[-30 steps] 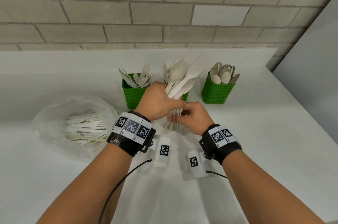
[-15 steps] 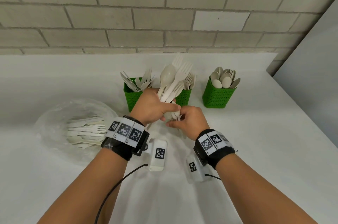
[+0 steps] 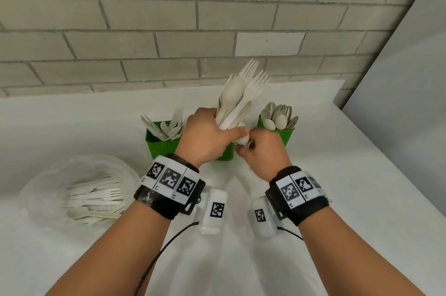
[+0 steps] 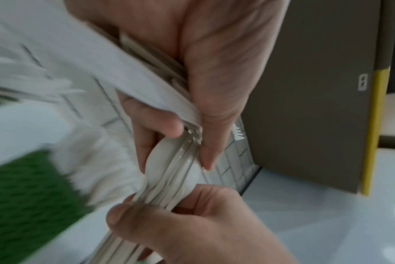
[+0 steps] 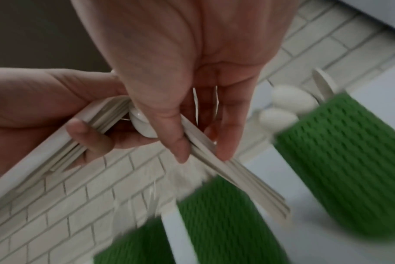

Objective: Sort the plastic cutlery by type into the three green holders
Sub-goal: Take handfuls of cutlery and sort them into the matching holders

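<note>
Head view: my left hand (image 3: 207, 137) clutches a bundle of cutlery (image 3: 237, 100), forks and a spoon fanned upward, above the middle green holder (image 3: 226, 154). My right hand (image 3: 264, 151) pinches the lower handle ends of that bundle between thumb and fingertips (both grips curled tight, the wrist views blurred). Knives fill the left holder (image 3: 160, 144), spoons the right holder (image 3: 287, 135). More cutlery lies in a clear plastic bag (image 3: 72, 189) on the white worktop (image 3: 362, 187) to my left.
</note>
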`<state>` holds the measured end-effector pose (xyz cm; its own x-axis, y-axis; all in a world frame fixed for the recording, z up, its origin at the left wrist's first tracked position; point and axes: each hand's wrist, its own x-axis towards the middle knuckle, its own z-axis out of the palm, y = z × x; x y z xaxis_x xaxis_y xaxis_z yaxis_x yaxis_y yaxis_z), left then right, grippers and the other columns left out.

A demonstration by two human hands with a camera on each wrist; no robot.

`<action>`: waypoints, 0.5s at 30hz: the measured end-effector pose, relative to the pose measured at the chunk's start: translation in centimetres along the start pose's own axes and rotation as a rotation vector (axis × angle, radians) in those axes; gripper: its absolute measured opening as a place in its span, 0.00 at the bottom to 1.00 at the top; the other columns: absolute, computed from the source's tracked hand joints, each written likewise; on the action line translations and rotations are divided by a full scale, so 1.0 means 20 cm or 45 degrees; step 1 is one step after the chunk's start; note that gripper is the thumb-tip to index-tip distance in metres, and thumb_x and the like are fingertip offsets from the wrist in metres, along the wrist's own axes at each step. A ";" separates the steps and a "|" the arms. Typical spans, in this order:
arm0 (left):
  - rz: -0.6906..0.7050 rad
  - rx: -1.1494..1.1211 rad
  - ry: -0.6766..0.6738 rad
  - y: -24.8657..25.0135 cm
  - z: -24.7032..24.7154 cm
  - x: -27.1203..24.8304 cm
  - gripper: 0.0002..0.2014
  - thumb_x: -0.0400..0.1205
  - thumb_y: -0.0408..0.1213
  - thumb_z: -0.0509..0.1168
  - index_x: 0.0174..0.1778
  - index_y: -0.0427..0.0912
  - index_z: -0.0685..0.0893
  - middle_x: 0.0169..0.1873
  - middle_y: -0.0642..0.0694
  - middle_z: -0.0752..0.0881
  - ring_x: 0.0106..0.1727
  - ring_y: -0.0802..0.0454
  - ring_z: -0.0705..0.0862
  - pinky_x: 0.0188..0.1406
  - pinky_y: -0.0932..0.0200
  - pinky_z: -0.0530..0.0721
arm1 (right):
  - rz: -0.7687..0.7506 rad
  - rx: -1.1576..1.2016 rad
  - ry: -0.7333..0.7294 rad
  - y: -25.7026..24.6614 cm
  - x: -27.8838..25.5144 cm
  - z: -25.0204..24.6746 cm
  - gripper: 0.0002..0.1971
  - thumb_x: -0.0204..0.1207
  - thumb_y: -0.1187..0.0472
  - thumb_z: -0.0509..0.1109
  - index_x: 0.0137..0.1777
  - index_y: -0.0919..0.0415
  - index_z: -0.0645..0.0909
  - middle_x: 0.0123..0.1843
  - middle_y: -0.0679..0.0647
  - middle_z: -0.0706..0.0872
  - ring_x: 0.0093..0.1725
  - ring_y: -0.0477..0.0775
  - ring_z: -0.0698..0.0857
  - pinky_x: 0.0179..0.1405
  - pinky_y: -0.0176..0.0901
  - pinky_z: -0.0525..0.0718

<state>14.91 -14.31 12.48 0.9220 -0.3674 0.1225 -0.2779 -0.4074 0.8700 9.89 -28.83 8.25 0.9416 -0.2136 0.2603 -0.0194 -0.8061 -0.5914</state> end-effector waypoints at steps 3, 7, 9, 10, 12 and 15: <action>0.096 -0.126 -0.013 0.24 0.01 0.12 0.11 0.69 0.46 0.81 0.42 0.46 0.89 0.36 0.53 0.90 0.37 0.55 0.89 0.35 0.55 0.88 | -0.018 -0.072 0.103 -0.03 0.12 -0.26 0.16 0.72 0.57 0.77 0.29 0.51 0.73 0.32 0.48 0.77 0.35 0.51 0.76 0.35 0.40 0.67; 0.190 -0.128 0.028 0.47 0.10 0.30 0.14 0.70 0.43 0.81 0.45 0.39 0.89 0.35 0.48 0.89 0.33 0.56 0.86 0.25 0.61 0.81 | -0.016 -0.009 0.076 0.02 0.32 -0.52 0.14 0.69 0.56 0.80 0.31 0.47 0.77 0.28 0.39 0.78 0.28 0.38 0.77 0.25 0.24 0.69; 0.195 -0.129 0.063 0.49 0.15 0.38 0.15 0.70 0.43 0.81 0.44 0.36 0.89 0.36 0.44 0.90 0.30 0.54 0.85 0.24 0.59 0.82 | -0.024 0.020 0.033 0.08 0.40 -0.56 0.14 0.67 0.57 0.82 0.30 0.48 0.79 0.27 0.39 0.79 0.28 0.38 0.78 0.25 0.23 0.70; 0.187 -0.129 0.065 0.49 0.19 0.41 0.15 0.70 0.42 0.81 0.44 0.35 0.89 0.36 0.42 0.90 0.30 0.53 0.85 0.24 0.58 0.82 | -0.024 0.025 0.009 0.11 0.43 -0.56 0.13 0.67 0.58 0.83 0.30 0.49 0.80 0.26 0.40 0.80 0.28 0.40 0.79 0.27 0.25 0.72; 0.146 -0.111 0.058 0.47 0.26 0.47 0.15 0.70 0.41 0.81 0.44 0.35 0.88 0.37 0.41 0.90 0.30 0.53 0.84 0.23 0.59 0.82 | -0.003 0.023 -0.044 0.20 0.48 -0.55 0.09 0.66 0.59 0.82 0.33 0.53 0.83 0.27 0.42 0.82 0.30 0.44 0.81 0.31 0.30 0.76; 0.112 -0.018 0.033 0.42 0.35 0.52 0.12 0.70 0.39 0.80 0.39 0.39 0.85 0.33 0.45 0.87 0.29 0.53 0.83 0.23 0.60 0.81 | 0.018 0.030 -0.104 0.32 0.51 -0.48 0.13 0.67 0.59 0.82 0.30 0.49 0.80 0.27 0.42 0.80 0.31 0.43 0.80 0.27 0.23 0.71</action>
<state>20.21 -27.39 17.76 0.9009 -0.3796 0.2107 -0.3543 -0.3624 0.8621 16.24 -41.48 14.42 0.9655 -0.1788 0.1892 -0.0262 -0.7899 -0.6127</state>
